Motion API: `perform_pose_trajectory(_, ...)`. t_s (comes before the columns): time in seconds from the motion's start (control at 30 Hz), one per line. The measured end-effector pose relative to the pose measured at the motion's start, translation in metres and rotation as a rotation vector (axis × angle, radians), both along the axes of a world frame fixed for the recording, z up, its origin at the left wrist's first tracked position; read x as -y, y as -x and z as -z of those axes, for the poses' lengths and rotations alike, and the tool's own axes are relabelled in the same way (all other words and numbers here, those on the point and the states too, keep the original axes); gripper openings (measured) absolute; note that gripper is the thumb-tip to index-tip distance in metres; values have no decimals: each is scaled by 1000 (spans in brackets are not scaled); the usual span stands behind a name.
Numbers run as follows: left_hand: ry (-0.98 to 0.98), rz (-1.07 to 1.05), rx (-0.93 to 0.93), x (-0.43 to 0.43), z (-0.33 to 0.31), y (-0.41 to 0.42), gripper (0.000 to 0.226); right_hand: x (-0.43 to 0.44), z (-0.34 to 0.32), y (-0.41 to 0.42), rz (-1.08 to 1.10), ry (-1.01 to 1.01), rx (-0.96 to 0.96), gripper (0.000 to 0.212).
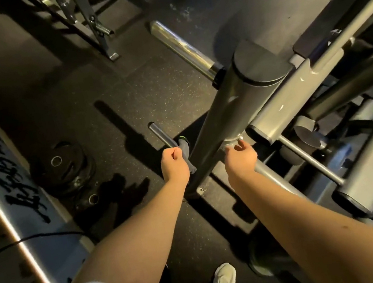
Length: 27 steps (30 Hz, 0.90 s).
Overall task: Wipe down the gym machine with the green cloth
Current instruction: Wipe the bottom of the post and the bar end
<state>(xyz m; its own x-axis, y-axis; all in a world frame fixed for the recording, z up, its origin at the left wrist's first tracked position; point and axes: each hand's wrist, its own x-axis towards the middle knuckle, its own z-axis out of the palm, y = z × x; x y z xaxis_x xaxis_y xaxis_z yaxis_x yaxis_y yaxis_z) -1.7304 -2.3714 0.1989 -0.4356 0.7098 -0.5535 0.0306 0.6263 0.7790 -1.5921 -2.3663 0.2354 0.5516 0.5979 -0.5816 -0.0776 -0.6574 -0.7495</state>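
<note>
The left hand (174, 165) pinches the cloth (185, 150) by the bar (161, 134) of the machine (268, 93). The right hand (241, 159) curls its fingers at the post (214, 121); I cannot tell if they grip. I think it is wiping time: rub the bar next.

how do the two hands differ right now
The left hand grips the cloth beside the short peg; the right hand holds no cloth. The left hand is left of the slanted column; the right hand is right of it, curled near its collar, contact unclear. Both are low by the column, forearms bare.
</note>
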Motion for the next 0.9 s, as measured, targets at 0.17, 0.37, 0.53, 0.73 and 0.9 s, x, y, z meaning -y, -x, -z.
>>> perform_pose_trajectory(0.17,38,-16,72,-36,18,2,27,-41,18,9,171,-34,28,69)
perform_pose_trajectory(0.37,60,74,177,-110,68,7,14,-77,68,35,277,-187,128,82)
perform_pose_trajectory(0.53,11,206,263,-148,102,-20,14,-83,103,50,340,-253,197,99)
perform_pose_trajectory(0.73,-20,277,447,-140,151,-48,39,-79,127,51,338,-276,323,97)
perform_pose_trajectory(0.9,62,179,463,-134,190,-42,39,-76,134,45,296,-267,309,97)
